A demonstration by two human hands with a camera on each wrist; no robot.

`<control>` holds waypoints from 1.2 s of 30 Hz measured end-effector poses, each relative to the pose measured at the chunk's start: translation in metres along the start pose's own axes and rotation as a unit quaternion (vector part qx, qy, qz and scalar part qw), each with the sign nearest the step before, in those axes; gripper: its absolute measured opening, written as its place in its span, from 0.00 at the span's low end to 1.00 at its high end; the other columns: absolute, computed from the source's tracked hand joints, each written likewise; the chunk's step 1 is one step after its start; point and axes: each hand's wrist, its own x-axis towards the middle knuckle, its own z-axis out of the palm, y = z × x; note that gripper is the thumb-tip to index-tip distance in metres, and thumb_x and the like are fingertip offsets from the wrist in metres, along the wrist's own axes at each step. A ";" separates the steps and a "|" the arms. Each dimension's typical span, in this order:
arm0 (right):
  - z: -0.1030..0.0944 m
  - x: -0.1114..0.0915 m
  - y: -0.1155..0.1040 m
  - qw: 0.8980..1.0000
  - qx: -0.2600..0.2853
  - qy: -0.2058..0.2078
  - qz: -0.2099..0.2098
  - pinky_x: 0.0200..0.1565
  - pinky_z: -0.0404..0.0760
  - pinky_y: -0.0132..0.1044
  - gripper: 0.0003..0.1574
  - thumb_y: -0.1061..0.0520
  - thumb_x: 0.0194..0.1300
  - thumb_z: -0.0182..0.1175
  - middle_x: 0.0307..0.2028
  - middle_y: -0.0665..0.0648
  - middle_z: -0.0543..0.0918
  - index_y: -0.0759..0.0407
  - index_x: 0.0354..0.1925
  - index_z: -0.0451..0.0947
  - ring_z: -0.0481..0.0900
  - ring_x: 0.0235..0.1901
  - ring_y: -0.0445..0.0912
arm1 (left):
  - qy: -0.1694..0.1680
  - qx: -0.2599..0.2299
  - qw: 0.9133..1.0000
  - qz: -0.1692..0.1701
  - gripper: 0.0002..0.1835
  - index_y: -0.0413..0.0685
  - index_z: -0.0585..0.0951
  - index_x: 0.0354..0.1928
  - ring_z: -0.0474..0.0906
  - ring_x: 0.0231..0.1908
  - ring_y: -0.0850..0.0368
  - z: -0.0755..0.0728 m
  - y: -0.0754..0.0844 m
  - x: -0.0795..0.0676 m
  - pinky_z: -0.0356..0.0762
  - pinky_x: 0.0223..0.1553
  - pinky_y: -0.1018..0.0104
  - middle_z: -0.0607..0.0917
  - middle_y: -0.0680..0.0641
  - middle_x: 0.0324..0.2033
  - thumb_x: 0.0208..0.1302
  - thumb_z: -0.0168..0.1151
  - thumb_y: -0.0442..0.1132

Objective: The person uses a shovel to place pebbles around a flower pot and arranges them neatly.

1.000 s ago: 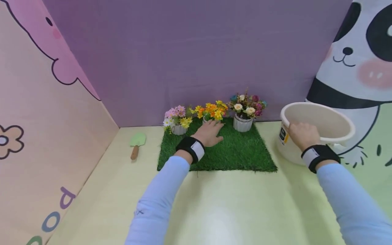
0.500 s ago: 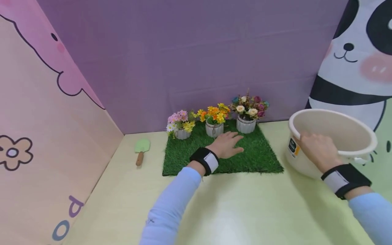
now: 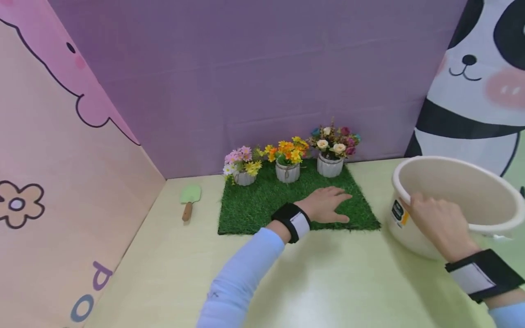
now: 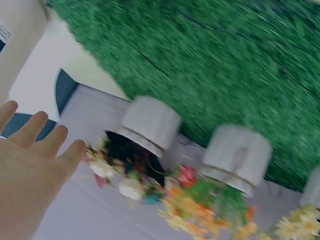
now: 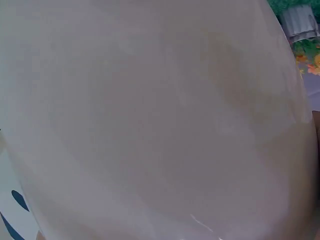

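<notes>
My right hand (image 3: 440, 223) grips the near-left rim of a large cream bucket (image 3: 414, 241) at the right of the table. The bucket's pale wall (image 5: 150, 115) fills most of the right wrist view. My left hand (image 3: 326, 205) is held over the front right of a green artificial grass mat (image 3: 254, 209), fingers straight and spread, holding nothing. Three small white pots of flowers stand along the mat's back: pink and white flowers (image 3: 238, 157), orange and yellow flowers (image 3: 287, 150), and cream and purple roses (image 3: 338, 146). In the left wrist view the left hand (image 4: 30, 165) has its fingers extended.
A small trowel (image 3: 189, 196) with a green blade and wooden handle lies left of the mat. A purple backdrop (image 3: 262, 68) rises behind the table (image 3: 172, 273). A panda picture (image 3: 467, 105) stands behind the bucket.
The left hand has moved right and nearer, away from the middle flowerpot. The right hand has drawn the bucket nearer and to the right. The view has shifted slightly.
</notes>
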 end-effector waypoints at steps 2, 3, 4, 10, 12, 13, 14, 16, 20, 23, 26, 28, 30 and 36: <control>-0.005 -0.006 -0.002 1.000 -0.003 -0.007 -0.001 0.06 0.62 0.41 0.12 0.67 0.55 0.54 0.11 0.58 0.63 0.70 0.21 0.62 0.60 0.09 0.48 | -0.004 0.005 1.000 0.015 0.38 0.66 0.49 0.70 0.43 0.71 0.58 0.000 0.010 0.005 0.45 0.69 0.62 0.49 0.55 0.71 0.60 0.44 0.65; -0.006 -0.009 -0.004 1.000 -0.002 -0.009 -0.001 0.06 0.62 0.41 0.12 0.68 0.55 0.55 0.11 0.58 0.63 0.70 0.22 0.62 0.60 0.09 0.48 | -0.004 0.008 1.000 0.023 0.37 0.67 0.48 0.70 0.42 0.71 0.58 0.001 0.014 0.007 0.44 0.69 0.63 0.49 0.55 0.71 0.60 0.43 0.65; -0.008 -0.011 -0.005 1.000 -0.001 -0.010 0.000 0.06 0.62 0.40 0.11 0.68 0.54 0.55 0.11 0.57 0.62 0.70 0.22 0.62 0.60 0.09 0.47 | -0.002 0.009 0.999 0.030 0.37 0.67 0.48 0.70 0.42 0.71 0.59 0.001 0.019 0.009 0.44 0.69 0.64 0.48 0.56 0.71 0.61 0.43 0.65; -0.011 -0.025 -0.016 1.000 -0.009 -0.005 -0.001 0.07 0.59 0.37 0.12 0.66 0.54 0.56 0.11 0.55 0.61 0.68 0.22 0.62 0.59 0.08 0.45 | 0.080 -0.001 0.994 0.079 0.35 0.61 0.47 0.71 0.43 0.70 0.63 0.001 0.048 0.016 0.44 0.68 0.71 0.47 0.54 0.71 0.65 0.41 0.60; -0.011 -0.030 -0.020 1.000 -0.013 0.002 -0.005 0.08 0.58 0.36 0.15 0.61 0.63 0.49 0.11 0.53 0.60 0.67 0.22 0.62 0.57 0.08 0.44 | 0.118 0.004 0.988 0.099 0.35 0.57 0.48 0.71 0.43 0.70 0.63 0.001 0.057 0.017 0.42 0.67 0.73 0.48 0.54 0.71 0.66 0.41 0.58; -0.011 -0.033 -0.022 1.000 -0.016 0.019 -0.014 0.07 0.57 0.35 0.20 0.57 0.68 0.44 0.11 0.52 0.59 0.67 0.21 0.62 0.56 0.08 0.44 | 0.130 0.010 0.985 0.110 0.34 0.57 0.48 0.71 0.42 0.70 0.63 0.001 0.061 0.017 0.41 0.67 0.74 0.48 0.54 0.71 0.66 0.41 0.57; -0.011 -0.035 -0.025 0.999 -0.019 0.033 -0.021 0.08 0.55 0.34 0.25 0.53 0.71 0.37 0.11 0.51 0.58 0.66 0.21 0.62 0.55 0.08 0.43 | 0.138 0.021 0.982 0.123 0.34 0.56 0.49 0.71 0.41 0.70 0.64 0.000 0.064 0.017 0.39 0.67 0.75 0.49 0.54 0.71 0.66 0.41 0.57; -0.010 -0.040 -0.030 0.997 -0.027 0.065 -0.039 0.08 0.52 0.32 0.35 0.46 0.72 0.22 0.10 0.49 0.55 0.65 0.20 0.62 0.52 0.07 0.41 | 0.141 0.042 0.978 0.145 0.33 0.57 0.51 0.70 0.41 0.70 0.64 -0.001 0.069 0.017 0.38 0.67 0.75 0.51 0.55 0.71 0.66 0.41 0.58; -0.011 -0.045 -0.038 0.991 -0.038 0.117 -0.061 0.09 0.49 0.31 0.40 0.41 0.70 0.15 0.09 0.47 0.53 0.63 0.18 0.61 0.49 0.07 0.39 | 0.132 0.072 0.973 0.174 0.31 0.61 0.59 0.68 0.46 0.69 0.63 -0.006 0.078 0.016 0.45 0.67 0.73 0.59 0.57 0.68 0.64 0.46 0.59; -0.014 -0.045 -0.041 0.990 -0.033 0.126 -0.054 0.09 0.47 0.31 0.41 0.38 0.69 0.17 0.09 0.47 0.52 0.62 0.18 0.62 0.48 0.07 0.39 | 0.132 0.088 0.971 0.179 0.28 0.63 0.66 0.62 0.55 0.65 0.64 -0.009 0.083 0.018 0.54 0.63 0.74 0.67 0.59 0.62 0.61 0.51 0.59; -0.017 -0.044 -0.042 0.993 -0.009 0.114 -0.040 0.10 0.46 0.30 0.42 0.33 0.66 0.19 0.09 0.46 0.52 0.60 0.19 0.63 0.48 0.08 0.39 | 0.130 0.107 0.969 0.179 0.26 0.64 0.69 0.59 0.60 0.60 0.67 -0.011 0.088 0.022 0.60 0.58 0.77 0.71 0.62 0.57 0.59 0.53 0.59; -0.025 -0.043 -0.040 0.998 0.032 0.056 -0.026 0.12 0.48 0.30 0.36 0.31 0.65 0.35 0.10 0.45 0.55 0.57 0.20 0.65 0.50 0.09 0.37 | 0.128 0.116 0.968 0.182 0.25 0.63 0.70 0.57 0.62 0.58 0.68 -0.011 0.091 0.025 0.60 0.57 0.78 0.72 0.62 0.55 0.58 0.54 0.59; -0.038 -0.043 -0.034 0.995 0.097 -0.031 0.001 0.13 0.57 0.30 0.28 0.34 0.62 0.48 0.12 0.43 0.65 0.56 0.24 0.71 0.58 0.11 0.37 | 0.127 0.117 0.967 0.185 0.24 0.62 0.72 0.56 0.64 0.54 0.68 -0.011 0.095 0.028 0.61 0.54 0.80 0.74 0.63 0.53 0.58 0.56 0.58; -0.056 -0.042 0.037 0.966 0.187 -0.104 0.143 0.35 0.73 0.58 0.25 0.47 0.60 0.57 0.39 0.71 0.80 0.67 0.45 0.75 0.76 0.37 0.64 | 0.123 0.108 0.970 0.178 0.20 0.62 0.74 0.50 0.65 0.47 0.68 -0.008 0.101 0.033 0.62 0.48 0.82 0.75 0.63 0.46 0.57 0.58 0.57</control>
